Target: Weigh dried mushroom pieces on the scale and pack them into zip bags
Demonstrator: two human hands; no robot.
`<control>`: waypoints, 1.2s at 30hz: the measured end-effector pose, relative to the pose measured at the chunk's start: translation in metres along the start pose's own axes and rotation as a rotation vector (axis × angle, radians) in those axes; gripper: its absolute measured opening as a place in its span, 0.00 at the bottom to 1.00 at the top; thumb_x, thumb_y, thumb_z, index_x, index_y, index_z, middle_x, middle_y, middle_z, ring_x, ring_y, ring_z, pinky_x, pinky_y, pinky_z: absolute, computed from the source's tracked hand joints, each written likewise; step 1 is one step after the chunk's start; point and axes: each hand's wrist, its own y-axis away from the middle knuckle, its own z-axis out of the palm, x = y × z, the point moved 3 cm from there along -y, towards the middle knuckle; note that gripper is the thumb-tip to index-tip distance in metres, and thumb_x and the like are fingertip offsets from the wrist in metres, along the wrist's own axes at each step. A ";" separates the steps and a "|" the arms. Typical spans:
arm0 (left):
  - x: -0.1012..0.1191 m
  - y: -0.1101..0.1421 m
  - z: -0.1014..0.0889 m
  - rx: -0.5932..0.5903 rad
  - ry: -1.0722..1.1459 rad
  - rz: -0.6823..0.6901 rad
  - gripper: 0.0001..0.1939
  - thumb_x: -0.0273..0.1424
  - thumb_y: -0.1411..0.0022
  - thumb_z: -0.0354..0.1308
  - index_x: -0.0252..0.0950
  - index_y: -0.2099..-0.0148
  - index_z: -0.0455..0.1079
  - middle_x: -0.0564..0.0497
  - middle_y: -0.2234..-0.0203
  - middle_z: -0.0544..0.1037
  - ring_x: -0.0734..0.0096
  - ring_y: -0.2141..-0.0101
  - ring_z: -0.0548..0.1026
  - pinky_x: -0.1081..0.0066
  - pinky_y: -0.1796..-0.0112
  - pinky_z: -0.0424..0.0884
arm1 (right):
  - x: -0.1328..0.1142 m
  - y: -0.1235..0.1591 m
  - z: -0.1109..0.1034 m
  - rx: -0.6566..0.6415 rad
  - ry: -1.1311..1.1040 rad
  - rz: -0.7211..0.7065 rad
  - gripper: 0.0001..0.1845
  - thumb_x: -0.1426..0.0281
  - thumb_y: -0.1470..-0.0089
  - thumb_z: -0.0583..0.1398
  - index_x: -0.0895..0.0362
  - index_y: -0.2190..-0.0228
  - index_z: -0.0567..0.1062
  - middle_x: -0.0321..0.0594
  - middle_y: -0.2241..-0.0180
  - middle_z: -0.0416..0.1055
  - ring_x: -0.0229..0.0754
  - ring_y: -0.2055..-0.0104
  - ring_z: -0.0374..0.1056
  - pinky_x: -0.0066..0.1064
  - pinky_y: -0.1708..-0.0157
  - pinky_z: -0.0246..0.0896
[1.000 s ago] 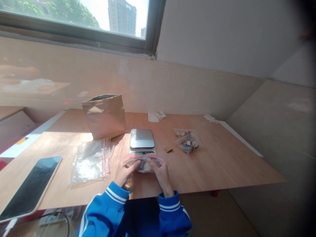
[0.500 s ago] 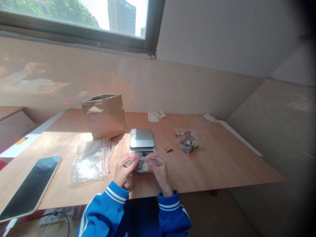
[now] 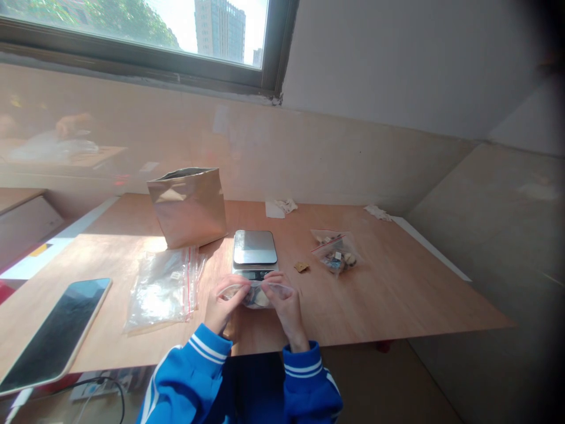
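Observation:
Between my hands is a clear zip bag (image 3: 258, 299) with small pale and dark pieces inside. My left hand (image 3: 223, 301) pinches its top edge on the left, and my right hand (image 3: 285, 300) pinches the same edge on the right. Just beyond my fingers stands a digital kitchen scale (image 3: 255, 247) with a bare metal plate; its display is partly covered by my fingers. Two filled zip bags (image 3: 338, 256) lie to the right of the scale. Nearer to it sits a small brown scrap (image 3: 302, 267).
Flat clear zip bags (image 3: 161, 288) lie left of my hands, with a large phone (image 3: 55, 335) farther left. An open gold foil pouch (image 3: 189, 209) stands behind them. Crumpled tissue (image 3: 286, 205) and paper lie along the wall side of the wooden table (image 3: 397, 294).
Both hands keep their pinch on the bag's edge, with only slight finger movement. The whole view has shifted a little.

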 end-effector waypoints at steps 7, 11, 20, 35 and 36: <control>0.003 0.001 0.005 -0.070 -0.047 0.036 0.09 0.34 0.48 0.65 0.35 0.64 0.77 0.45 0.66 0.79 0.59 0.60 0.75 0.62 0.56 0.71 | -0.003 0.002 -0.001 -0.113 -0.088 0.084 0.09 0.64 0.49 0.64 0.53 0.66 0.80 0.41 0.57 0.71 0.44 0.52 0.67 0.34 0.51 0.64; 0.000 0.001 0.004 -0.042 -0.059 0.076 0.08 0.35 0.47 0.64 0.36 0.67 0.76 0.47 0.69 0.78 0.61 0.62 0.75 0.62 0.57 0.71 | 0.001 0.003 0.003 -0.058 -0.080 0.083 0.07 0.64 0.52 0.66 0.54 0.70 0.80 0.40 0.61 0.71 0.42 0.57 0.69 0.32 0.56 0.67; 0.003 0.001 0.001 0.017 -0.091 0.145 0.06 0.33 0.47 0.65 0.36 0.70 0.76 0.47 0.71 0.78 0.63 0.64 0.75 0.64 0.59 0.71 | 0.003 0.004 0.012 0.024 -0.018 0.063 0.08 0.65 0.52 0.65 0.56 0.71 0.78 0.40 0.65 0.70 0.41 0.62 0.69 0.31 0.61 0.67; 0.005 0.001 0.000 0.016 -0.078 0.164 0.04 0.33 0.45 0.63 0.37 0.68 0.76 0.47 0.69 0.78 0.63 0.63 0.75 0.62 0.58 0.71 | -0.006 0.002 0.017 -0.033 -0.038 -0.003 0.06 0.66 0.51 0.65 0.55 0.69 0.79 0.40 0.66 0.71 0.42 0.60 0.69 0.34 0.57 0.66; 0.005 0.002 0.000 0.013 -0.079 0.172 0.04 0.33 0.45 0.62 0.37 0.68 0.76 0.47 0.69 0.78 0.63 0.63 0.75 0.62 0.58 0.71 | -0.006 0.002 0.017 -0.026 -0.034 -0.001 0.06 0.67 0.51 0.65 0.55 0.70 0.79 0.40 0.67 0.71 0.42 0.61 0.69 0.34 0.58 0.66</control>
